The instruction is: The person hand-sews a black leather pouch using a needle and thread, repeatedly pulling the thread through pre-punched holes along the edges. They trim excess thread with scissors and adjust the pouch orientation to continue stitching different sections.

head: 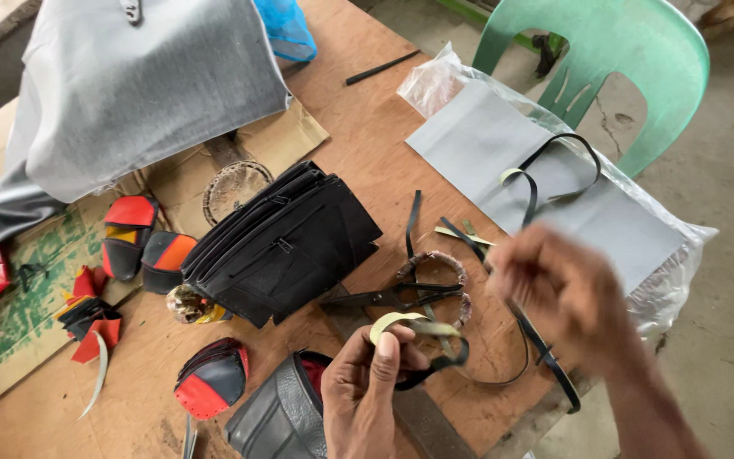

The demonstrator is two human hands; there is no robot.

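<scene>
Low in the head view, the left hand (367,387) pinches a black strap (435,361) between thumb and fingers, and a pale yellowish backing strip (394,321) curls up from the strap just above the thumb. The right hand (567,293) hovers just beside it, blurred, with its fingers drawn together near the strap's far end; whether it actually grips anything cannot be told. The strap loops away over the wooden table (367,136) towards the edge. Directly behind the hands lie scissors (401,296) with wrapped handles, and next to them a stack of black zipped pouches (286,242). Red and black shaped pieces (133,234) sit further left on cardboard. A grey sheet (503,144) rests on clear plastic at the right, with another black strap curled on it, near a green plastic chair (613,51)
</scene>
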